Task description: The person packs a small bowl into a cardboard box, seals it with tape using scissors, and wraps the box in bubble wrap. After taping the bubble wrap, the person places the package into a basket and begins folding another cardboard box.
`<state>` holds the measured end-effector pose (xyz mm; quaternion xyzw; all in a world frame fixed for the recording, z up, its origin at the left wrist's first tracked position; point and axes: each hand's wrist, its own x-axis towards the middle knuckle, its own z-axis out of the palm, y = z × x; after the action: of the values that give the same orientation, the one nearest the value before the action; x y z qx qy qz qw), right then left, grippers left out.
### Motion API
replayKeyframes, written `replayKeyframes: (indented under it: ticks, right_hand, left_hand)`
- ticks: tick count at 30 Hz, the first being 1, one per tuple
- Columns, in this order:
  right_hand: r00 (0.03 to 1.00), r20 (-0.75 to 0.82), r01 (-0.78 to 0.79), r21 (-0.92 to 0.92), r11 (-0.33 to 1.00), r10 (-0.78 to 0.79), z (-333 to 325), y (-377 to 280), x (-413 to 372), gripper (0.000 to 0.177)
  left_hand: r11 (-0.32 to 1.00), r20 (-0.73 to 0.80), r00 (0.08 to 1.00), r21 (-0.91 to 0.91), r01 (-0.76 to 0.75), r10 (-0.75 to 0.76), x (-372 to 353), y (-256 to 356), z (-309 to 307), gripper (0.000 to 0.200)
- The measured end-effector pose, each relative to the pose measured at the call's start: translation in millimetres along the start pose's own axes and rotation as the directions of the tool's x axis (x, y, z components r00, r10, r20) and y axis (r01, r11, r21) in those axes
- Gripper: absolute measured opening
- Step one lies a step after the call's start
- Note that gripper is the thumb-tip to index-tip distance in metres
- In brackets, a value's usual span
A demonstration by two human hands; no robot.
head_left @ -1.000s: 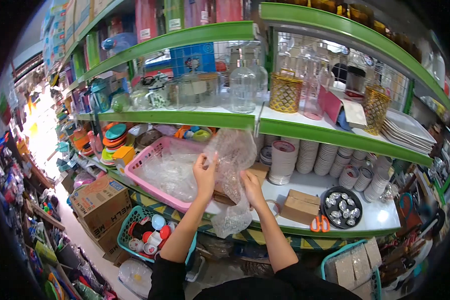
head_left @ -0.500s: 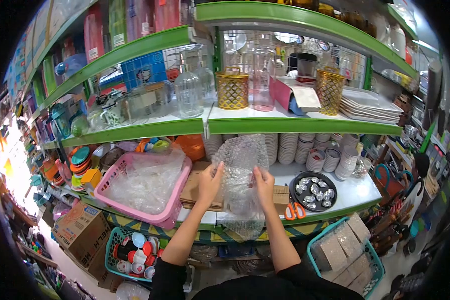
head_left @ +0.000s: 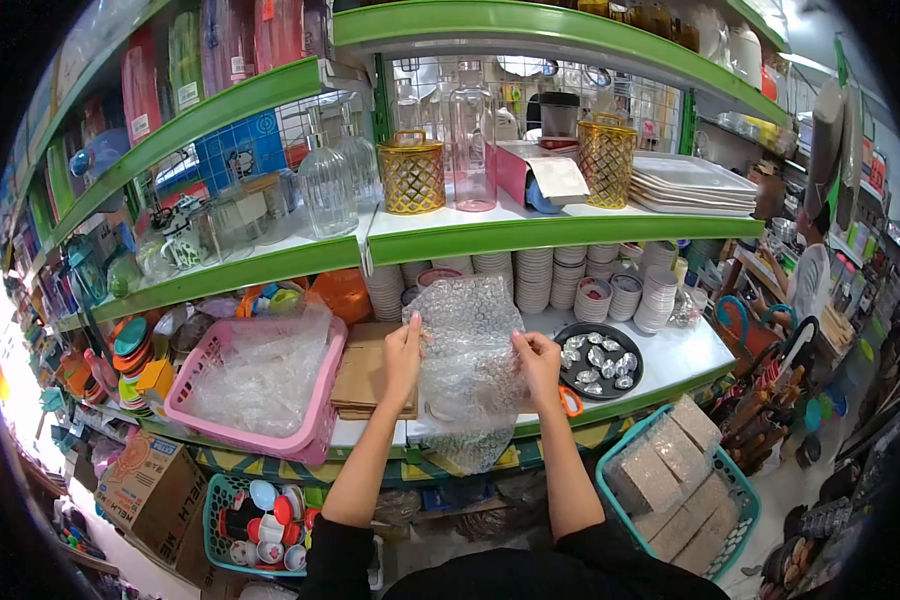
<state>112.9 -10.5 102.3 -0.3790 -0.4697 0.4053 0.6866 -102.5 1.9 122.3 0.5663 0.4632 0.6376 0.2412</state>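
A sheet of clear bubble wrap (head_left: 470, 340) is stretched upright between my two hands above the white lower shelf. My left hand (head_left: 402, 355) pinches its left edge, and my right hand (head_left: 538, 365) pinches the right edge. The sheet's lower end hangs over the shelf's front edge. Behind the left forearm lie flat pieces of brown cardboard (head_left: 360, 372). Orange-handled scissors (head_left: 570, 401) show partly beside my right wrist. Just right of that hand sits a round black tray (head_left: 592, 388) holding several shiny, silvery faceted pieces.
A pink basket (head_left: 322, 425) with crumpled clear plastic stands on the left. Stacked white cups (head_left: 533, 280) line the back under the green-edged upper shelf (head_left: 570, 240). Below are a teal basket of lids and cups (head_left: 212, 520), a teal basket of wrapped boxes (head_left: 610, 490) and a carton (head_left: 145, 490).
The view has shifted, so the shelves appear farther left. My hands have moved slightly apart, spreading the bubble wrap wider. My right hand now covers more of the scissors and the small cardboard box.
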Motion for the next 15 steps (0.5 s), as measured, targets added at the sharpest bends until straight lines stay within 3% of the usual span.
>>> replayKeyframes:
  ticks: [7,15]
  right_hand:
    - [0.996,0.052,0.071,-0.038,0.997,-0.069,-13,-8,-4,0.024]
    - [0.998,0.049,0.049,-0.018,0.999,-0.048,-27,-33,-7,0.017]
  left_hand:
    - [1.000,-0.016,1.000,-0.018,-0.020,0.020,4,0,9,0.057]
    - [0.997,0.002,1.000,-0.076,-0.013,0.013,10,19,21,0.057]
